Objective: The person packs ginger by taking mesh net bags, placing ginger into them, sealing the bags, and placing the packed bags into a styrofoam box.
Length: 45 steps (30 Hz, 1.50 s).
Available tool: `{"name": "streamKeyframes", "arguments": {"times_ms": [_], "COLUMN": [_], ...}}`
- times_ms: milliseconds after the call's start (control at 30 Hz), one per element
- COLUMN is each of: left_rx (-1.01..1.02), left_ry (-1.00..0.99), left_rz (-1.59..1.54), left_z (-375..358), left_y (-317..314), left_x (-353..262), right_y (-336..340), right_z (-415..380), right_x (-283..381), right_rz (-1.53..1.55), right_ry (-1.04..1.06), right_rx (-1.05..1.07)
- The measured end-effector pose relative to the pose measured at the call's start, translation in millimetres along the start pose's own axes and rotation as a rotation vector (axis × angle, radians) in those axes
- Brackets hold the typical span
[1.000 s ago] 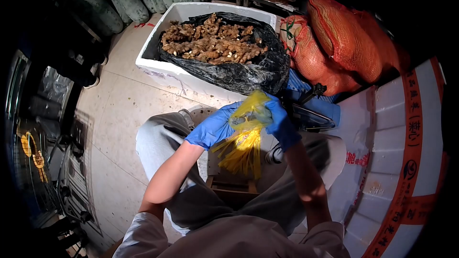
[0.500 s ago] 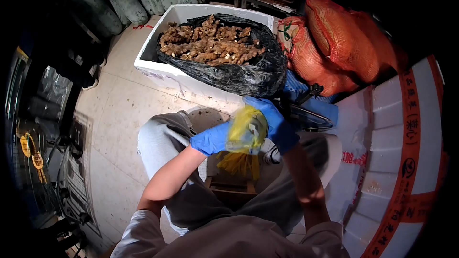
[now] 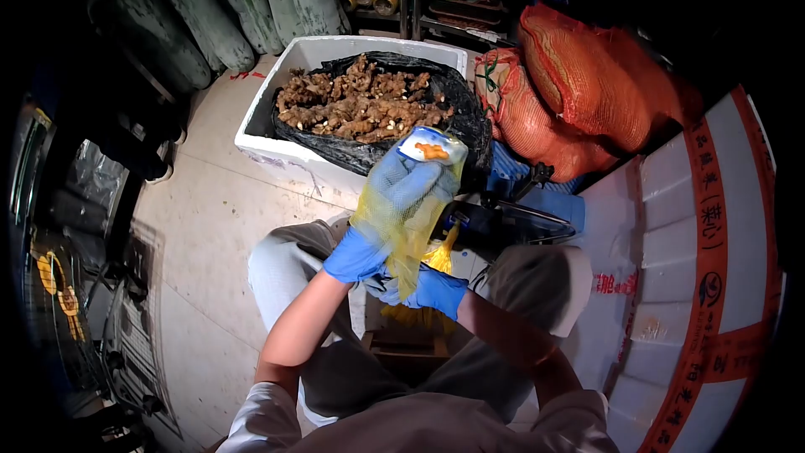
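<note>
A worker seen from a head-mounted camera wears blue disposable gloves on both the left hand and the right hand, the thin material wrinkled and ending at the wrists. The forearms are bare below short sleeves of a light, greyish fabric. The top across the chest is a muted grey-brown, and loose grey trousers with soft folds cover both knees.

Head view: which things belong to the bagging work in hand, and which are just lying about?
In use:
left hand, inside the yellow net bag
right hand, gripping the bag's lower end
bundle of spare yellow net bags
ginger in the foam box

Lying about:
orange mesh sacks
green gourds
taped foam crate
</note>
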State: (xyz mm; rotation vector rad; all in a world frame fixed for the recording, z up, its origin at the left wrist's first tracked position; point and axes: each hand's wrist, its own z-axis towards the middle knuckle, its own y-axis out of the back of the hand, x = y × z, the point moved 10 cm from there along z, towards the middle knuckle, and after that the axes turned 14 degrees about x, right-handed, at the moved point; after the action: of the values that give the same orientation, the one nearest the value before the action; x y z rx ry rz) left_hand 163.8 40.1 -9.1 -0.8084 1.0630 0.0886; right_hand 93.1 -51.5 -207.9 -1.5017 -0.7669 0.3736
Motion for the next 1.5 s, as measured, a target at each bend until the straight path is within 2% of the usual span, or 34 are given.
{"name": "streamKeyframes", "arguments": {"times_ms": [33, 67, 100, 167, 200, 233, 300, 367, 400, 433, 500, 567, 600, 633, 700, 733, 767, 900, 967, 1000, 1033, 1067, 1100, 1133, 1167, 1233, 1267, 1300, 1333, 1367, 1400, 1433, 1467, 1500], "left_rx": [-0.108, -0.206, -0.205, -0.243, -0.312, -0.316, -0.252, -0.294, -0.316, -0.34, -0.352, -0.333, -0.337, -0.342, -0.37, -0.393, -0.394, -0.451, -0.455, -0.445, -0.442, -0.407, -0.382, -0.363, -0.38, -0.39, -0.414, -0.431, -0.416, -0.414, -0.453, -0.493, -0.499, -0.499], "left_ry": [-0.057, -0.079, -0.08, 0.086, 0.104, 0.1, -0.011, 0.026, 0.036, 0.043, 0.055, 0.208, 0.148, 0.149, -0.043, 0.097, 0.095, -0.138, -0.104, -0.118, -0.133, -0.155, -0.162, -0.175, -0.171, -0.167, -0.117, -0.066, -0.03, -0.031, -0.056, -0.081, -0.164, -0.165], "left_rz": [0.001, 0.157, 0.16, 0.202, 0.084, 0.082, 0.074, 0.112, 0.167, 0.221, 0.234, 0.451, 0.699, 0.697, 1.422, 1.226, 1.227, 1.51, 1.142, 0.98, 0.822, 1.109, 1.252, 1.395, 1.142, 0.884, 0.584, 0.285, 0.55, 0.549, 0.485, 0.422, 0.387, 0.387], "left_z": [0.6, -2.4, -2.1, -4.0, -6.6, -7.7, -8.3, -15.8, -18.7, -21.8, -28.4, -31.3, -30.4, -31.4, -30.2, -30.9, -31.4, -35.5, -35.5, -35.7, -36.1, -36.3, -35.1, -34.2, -35.3, -34.5, -35.1, -35.7, -35.5, -34.4, -36.2, -38.4, -38.9, -38.6], "left_y": [13.4, 25.9, 29.6, 42.3, 51.4, 56.5, 60.8, 78.3, 86.6, 94.6, 102.1, 97.7, 93.1, 98.7, 80.2, 93.4, 98.1, 98.5, 138.2, 140.2, 142.0, 125.0, 110.8, 95.3, 100.8, 104.6, 115.2, 123.2, 123.7, 125.2, 128.0, 131.0, 131.1, 133.2], "left_x": [-3.9, -13.5, -15.0, -0.3, 17.5, 26.7, 32.0, 35.4, 33.5, 32.1, 34.6, 40.0, 29.3, 36.3, 13.8, 24.3, 27.0, 24.6, 57.2, 56.8, 56.6, 45.5, 39.6, 32.6, 37.7, 44.0, 55.6, 71.3, 59.0, 57.4, 53.0, 50.0, 45.0, 45.8], "right_y": [-20.1, -14.6, 1.9, -41.9, 18.7, 9.7, 16.0, 15.3, 0.1, -39.1, -91.2, -125.5, -128.7, -133.1, -146.9, -138.8, -135.5, -134.6, -95.6, -90.1, -86.0, -71.1, -60.5, -55.9, -53.4, -65.7, -81.3, -78.4, -73.9, -70.7, -67.9, -69.2, -81.4, -93.4], "right_z": [-0.1, -11.8, -5.9, 8.3, 2.5, -1.2, -14.2, -30.4, -42.4, -51.8, -68.1, -62.0, -56.3, -54.6, -51.2, -49.0, -47.5, -50.1, -57.8, -55.9, -58.2, -56.0, -51.7, -50.1, -47.9, -54.0, -48.2, -47.5, -42.8, -38.3, -42.8, -44.5, -50.8, -54.9], "right_x": [-14.1, -8.7, -13.4, -24.0, -16.8, -11.7, 32.1, 66.6, 85.6, 103.5, 113.1, 102.0, 96.1, 94.3, 90.4, 91.3, 92.4, 101.6, 115.6, 117.6, 120.4, 120.7, 118.8, 117.7, 115.6, 118.8, 116.4, 116.0, 113.4, 110.2, 111.1, 108.8, 110.2, 111.1], "right_rz": [0.36, 0.083, 0.082, 0.188, -0.209, -0.211, -0.979, -0.996, -1.169, -1.397, -1.604, -1.814, -1.785, -1.785, -1.939, -1.92, -1.92, -1.999, -1.385, -1.172, -1.173, -1.02, -0.868, -0.851, -0.852, -0.974, -1.08, -1.082, -1.174, -1.265, -1.396, -1.397, -1.609, -1.822], "right_ry": [-0.066, -0.109, -0.108, -0.068, 0.0, -0.005, -0.042, 0.257, 0.272, 0.495, 0.699, 0.767, 0.709, 0.703, 0.729, 0.741, 0.742, 0.827, 0.828, 0.833, 0.827, 0.786, 0.744, 0.719, 0.719, 0.779, 0.634, 0.635, 0.589, 0.541, 0.498, 0.499, 0.509, 0.516], "right_rx": [-0.008, -0.257, -0.254, 0.701, -0.033, -0.033, -0.376, -0.457, -0.612, -0.582, -0.719, -0.573, -0.494, -0.491, -0.549, -0.587, -0.585, -0.634, -0.581, -0.476, -0.472, -0.407, -0.344, -0.337, -0.337, -0.517, -0.468, -0.47, -0.497, -0.522, -0.677, -0.676, -0.78, -0.884]}}
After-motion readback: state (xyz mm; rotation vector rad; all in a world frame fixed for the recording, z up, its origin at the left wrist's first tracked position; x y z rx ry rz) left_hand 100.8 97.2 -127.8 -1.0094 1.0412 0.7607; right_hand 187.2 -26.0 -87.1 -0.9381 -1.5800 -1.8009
